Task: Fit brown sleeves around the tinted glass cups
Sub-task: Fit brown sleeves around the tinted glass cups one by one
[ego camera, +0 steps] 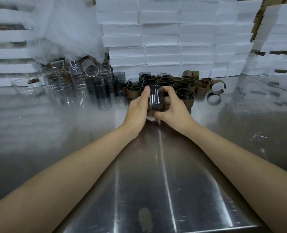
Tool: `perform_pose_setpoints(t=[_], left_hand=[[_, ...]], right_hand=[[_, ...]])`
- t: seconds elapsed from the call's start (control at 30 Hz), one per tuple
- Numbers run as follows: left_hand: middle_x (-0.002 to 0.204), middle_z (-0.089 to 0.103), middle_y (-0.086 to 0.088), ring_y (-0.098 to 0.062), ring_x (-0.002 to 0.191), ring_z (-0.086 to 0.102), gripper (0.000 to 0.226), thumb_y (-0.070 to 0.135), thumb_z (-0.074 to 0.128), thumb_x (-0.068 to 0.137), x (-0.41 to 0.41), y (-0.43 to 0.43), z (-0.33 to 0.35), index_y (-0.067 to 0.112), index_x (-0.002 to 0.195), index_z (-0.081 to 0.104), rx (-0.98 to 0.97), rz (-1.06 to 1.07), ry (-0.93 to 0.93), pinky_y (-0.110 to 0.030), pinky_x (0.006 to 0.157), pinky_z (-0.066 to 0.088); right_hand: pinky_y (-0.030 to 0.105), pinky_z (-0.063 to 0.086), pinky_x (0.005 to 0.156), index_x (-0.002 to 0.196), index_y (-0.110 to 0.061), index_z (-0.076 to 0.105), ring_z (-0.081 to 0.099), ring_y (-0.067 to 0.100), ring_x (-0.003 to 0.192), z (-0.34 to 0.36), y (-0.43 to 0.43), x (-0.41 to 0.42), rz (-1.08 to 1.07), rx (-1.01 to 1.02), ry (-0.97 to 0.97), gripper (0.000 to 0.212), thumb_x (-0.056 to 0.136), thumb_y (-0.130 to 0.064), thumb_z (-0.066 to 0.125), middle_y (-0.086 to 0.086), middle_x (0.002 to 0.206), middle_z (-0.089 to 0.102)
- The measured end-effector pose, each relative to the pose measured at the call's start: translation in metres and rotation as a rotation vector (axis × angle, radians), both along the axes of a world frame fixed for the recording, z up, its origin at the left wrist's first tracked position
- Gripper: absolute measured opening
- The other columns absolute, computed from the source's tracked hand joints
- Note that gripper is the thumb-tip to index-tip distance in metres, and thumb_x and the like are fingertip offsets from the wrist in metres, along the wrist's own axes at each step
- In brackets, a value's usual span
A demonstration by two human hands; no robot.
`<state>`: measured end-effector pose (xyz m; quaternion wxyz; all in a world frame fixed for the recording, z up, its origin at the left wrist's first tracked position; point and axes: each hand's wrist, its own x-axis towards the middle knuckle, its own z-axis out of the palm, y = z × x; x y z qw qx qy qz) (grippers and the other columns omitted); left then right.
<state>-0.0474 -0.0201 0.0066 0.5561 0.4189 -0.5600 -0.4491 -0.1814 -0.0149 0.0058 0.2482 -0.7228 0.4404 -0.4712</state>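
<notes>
A tinted glass cup [155, 98] is held above the steel table between both hands. My left hand [138, 108] grips its left side with the thumb up along the glass. My right hand [173, 106] curls round its right side and bottom. Whether a brown sleeve is on this cup is hidden by the fingers. Behind the hands stands a cluster of sleeved tinted cups [164, 81]. Bare tinted cups [102, 89] stand to the left of them. Loose brown sleeves [217, 87] lie to the right.
Clear glass cups [67, 78] stand and lie at the back left under plastic wrap [68, 27]. White foam boxes [173, 39] are stacked along the back. The steel table [156, 182] reaches to the near edge.
</notes>
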Motion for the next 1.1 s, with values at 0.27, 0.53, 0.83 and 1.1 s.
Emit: perform_pose_setpoints(t=[0.27,0.53,0.83,1.1], left_hand=[[0.155,0.038,-0.001,-0.003,0.141,0.030,0.046,0.028,0.029,0.108,-0.003,0.012,-0.002,0.009,0.149,0.037,-0.490,0.166,-0.446,-0.007,0.111,0.020],[0.163,0.021,0.000,-0.008,0.148,0.018,0.058,0.025,0.046,0.104,-0.002,0.009,-0.004,0.013,0.155,0.022,-0.494,0.081,-0.692,-0.013,0.115,0.014],[0.111,0.066,0.001,-0.016,0.096,0.066,0.067,0.026,0.069,0.084,0.005,0.001,0.001,0.021,0.144,0.039,0.087,-0.389,0.210,-0.039,0.072,0.052],[0.102,0.063,-0.010,-0.023,0.079,0.063,0.072,0.013,0.076,0.079,-0.002,0.005,0.002,0.013,0.142,0.039,0.117,-0.481,0.309,-0.032,0.056,0.051]], right_hand=[[0.014,0.040,0.054,0.085,-0.021,0.043,0.056,-0.002,0.064,0.001,-0.002,0.001,-0.224,-0.057,0.075,0.042,0.067,-0.023,0.081,-0.006,0.074,0.060],[0.035,0.053,0.067,0.095,-0.017,0.047,0.062,0.014,0.075,0.003,0.003,0.001,-0.225,0.074,0.166,0.045,0.060,-0.040,0.062,-0.002,0.080,0.065],[0.040,0.055,0.051,0.099,-0.007,0.038,0.061,0.028,0.058,0.006,0.007,-0.001,0.072,0.138,-0.070,0.054,0.065,-0.001,0.080,0.006,0.079,0.063],[0.028,0.050,0.053,0.134,-0.020,0.037,0.064,0.013,0.060,0.003,0.001,0.000,0.024,0.029,0.028,0.071,0.072,0.011,0.050,0.011,0.095,0.065]])
